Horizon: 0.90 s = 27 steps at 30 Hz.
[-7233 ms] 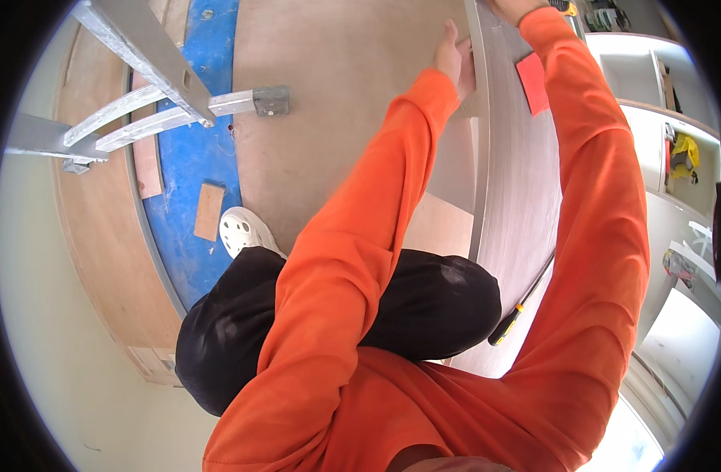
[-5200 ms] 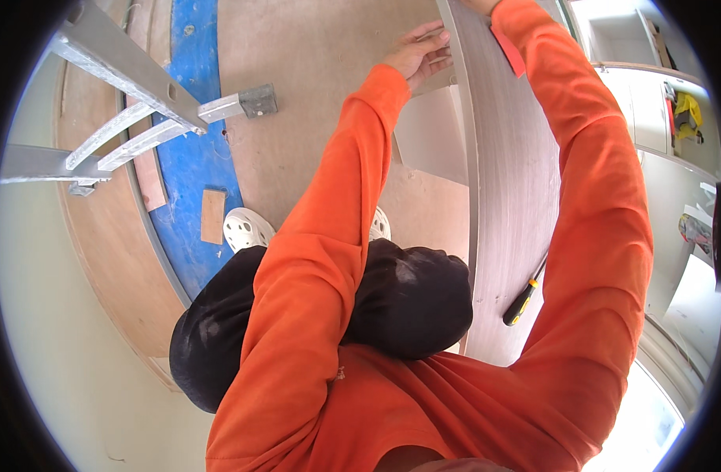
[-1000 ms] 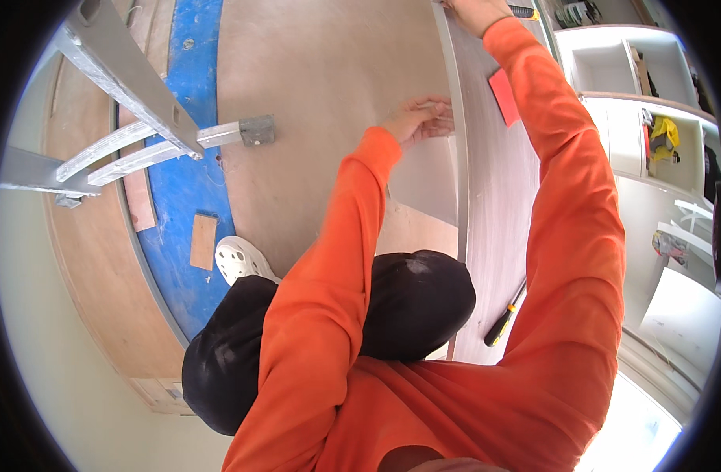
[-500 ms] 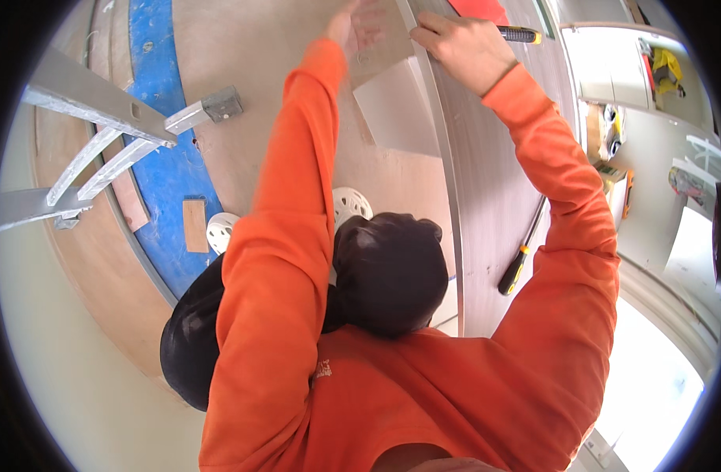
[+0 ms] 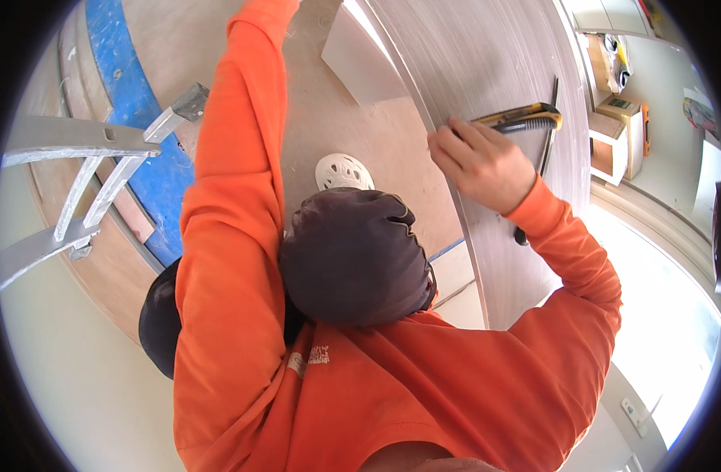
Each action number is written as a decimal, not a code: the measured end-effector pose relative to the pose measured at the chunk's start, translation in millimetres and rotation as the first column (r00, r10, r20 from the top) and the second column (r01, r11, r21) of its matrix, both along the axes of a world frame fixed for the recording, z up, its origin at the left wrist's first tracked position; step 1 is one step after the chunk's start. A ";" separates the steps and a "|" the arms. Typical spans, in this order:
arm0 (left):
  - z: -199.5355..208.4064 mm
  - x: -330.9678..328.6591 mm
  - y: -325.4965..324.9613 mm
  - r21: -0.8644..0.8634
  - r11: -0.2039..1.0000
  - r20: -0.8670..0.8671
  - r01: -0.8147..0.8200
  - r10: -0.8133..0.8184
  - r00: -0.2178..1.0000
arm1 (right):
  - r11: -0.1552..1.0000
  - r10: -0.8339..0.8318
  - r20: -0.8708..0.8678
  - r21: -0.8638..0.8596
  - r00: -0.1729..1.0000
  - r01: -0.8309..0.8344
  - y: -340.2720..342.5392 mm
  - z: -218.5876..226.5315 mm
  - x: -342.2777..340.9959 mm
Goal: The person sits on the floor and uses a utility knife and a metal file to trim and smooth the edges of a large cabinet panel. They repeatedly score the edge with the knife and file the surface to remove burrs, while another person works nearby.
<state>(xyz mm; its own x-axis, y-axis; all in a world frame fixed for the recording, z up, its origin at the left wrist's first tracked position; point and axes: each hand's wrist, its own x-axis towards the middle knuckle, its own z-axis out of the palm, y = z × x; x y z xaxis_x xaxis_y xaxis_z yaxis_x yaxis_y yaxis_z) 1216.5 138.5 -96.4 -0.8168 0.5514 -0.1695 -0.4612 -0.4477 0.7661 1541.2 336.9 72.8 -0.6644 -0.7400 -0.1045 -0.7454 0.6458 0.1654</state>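
Note:
My right hand [image 5: 482, 165] is closed on a utility knife [image 5: 526, 118] with a black and yellow handle, its end pointing right. The hand is over the left edge of a long grey wood-grain panel [image 5: 486, 47]. The blade does not show. Under the knife lies a long thin screwdriver [image 5: 546, 153] on the panel, its dark handle mostly hidden by my wrist. My left arm reaches up past the top edge, so the left hand is out of sight. A white sheet [image 5: 364, 59] lies left of the panel.
An aluminium ladder [image 5: 77, 149] stands at the left, near a blue strip [image 5: 112, 47] on the brown floor covering. My bent knee [image 5: 353, 259] and white clog [image 5: 343, 171] are beside the panel. Open cardboard boxes [image 5: 612, 149] sit at the far right.
My right hand has come nearer along the panel's edge with the utility knife, which now crosses over the screwdriver. My left hand has gone out past the top edge.

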 end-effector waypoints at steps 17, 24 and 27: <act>31.9 30.8 -11.4 -0.141 0.990 0.005 0.001 0.000 1.000 | 0.911 -0.393 0.069 -0.109 0.917 0.399 7.1 76.8 -65.8; 38.9 -1.8 -18.9 -0.156 0.970 0.058 -0.189 0.200 0.978 | 0.940 -0.283 0.249 -0.120 0.926 0.320 -27.4 79.5 -96.6; 47.1 -19.6 -15.0 -0.218 0.921 0.035 -0.324 0.339 0.940 | 0.910 -0.403 0.465 0.110 0.788 0.401 -43.7 85.4 -108.0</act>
